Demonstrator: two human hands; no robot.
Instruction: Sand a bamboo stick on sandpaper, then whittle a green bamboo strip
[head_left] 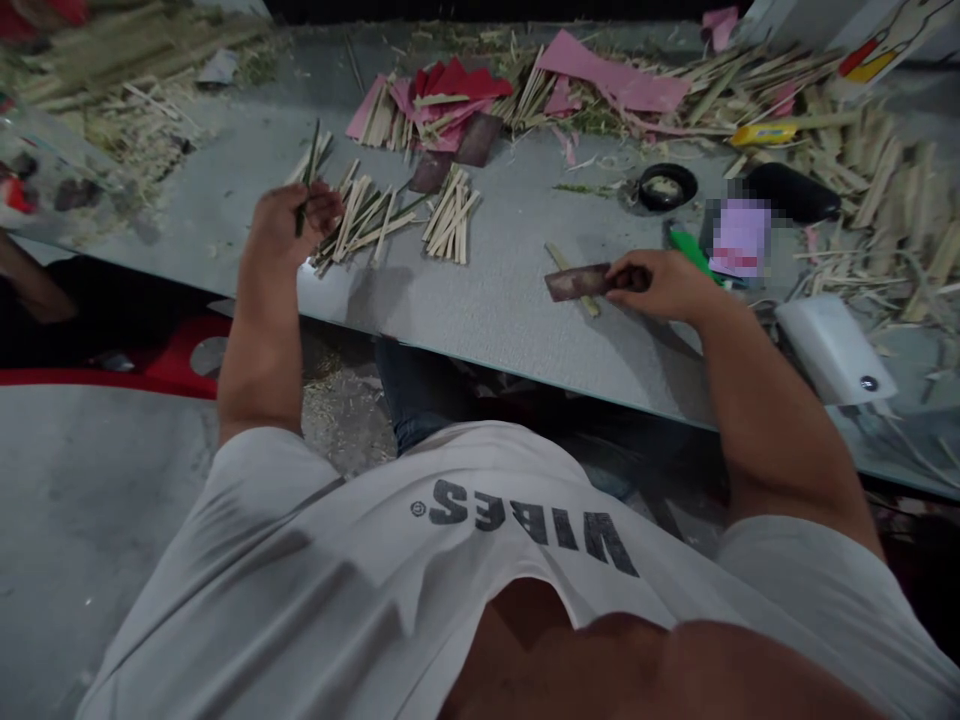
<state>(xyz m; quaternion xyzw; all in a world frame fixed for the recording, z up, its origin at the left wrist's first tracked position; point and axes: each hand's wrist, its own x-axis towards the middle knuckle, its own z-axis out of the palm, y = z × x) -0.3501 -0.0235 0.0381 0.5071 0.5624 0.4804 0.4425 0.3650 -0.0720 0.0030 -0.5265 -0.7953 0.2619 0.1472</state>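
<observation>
My left hand (289, 220) is closed in a pinch on a thin green bamboo strip (310, 155) that stands up from the fingers. Right beside it lies a loose pile of pale and green strips (364, 220), and a smaller bundle of pale strips (452, 215) is a little to the right. My right hand (664, 283) grips one end of a dark brown rectangle of sandpaper (574, 284). Beneath the sandpaper, crossing it, a single bamboo strip (589, 305) rests on the table. Two similar brown pieces (478, 140) lie farther back.
Pink and red paper (611, 75) lies among cut strips along the back. To the right are a black bowl (666, 186), a yellow-handled cutter (765, 133), a purple item (741, 235) and a white box (834, 350) with a cable. Another person's arm (30, 280) shows at far left.
</observation>
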